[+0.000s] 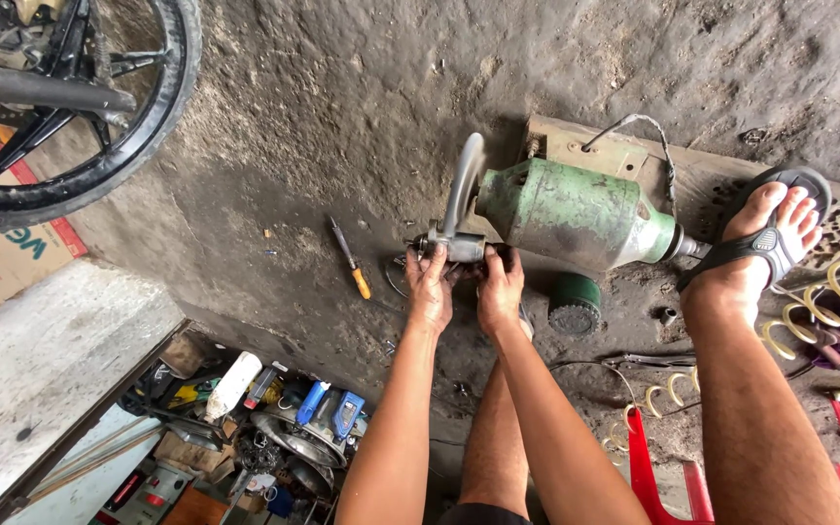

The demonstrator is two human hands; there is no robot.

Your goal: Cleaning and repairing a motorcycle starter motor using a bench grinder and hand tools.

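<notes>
Head view, oil-stained concrete floor, motorcycle wheel, cluttered parts box

Single head-worn cam, no second view, so no overlap. It looked steeply down from a seated person's head at the dirty floor. Forearms entered from the near edge, both hands about mid-frame at close working range. Far-left corner caught a motorcycle wheel; near-left showed an open parts drawer; right edge held a sandalled foot.
</notes>
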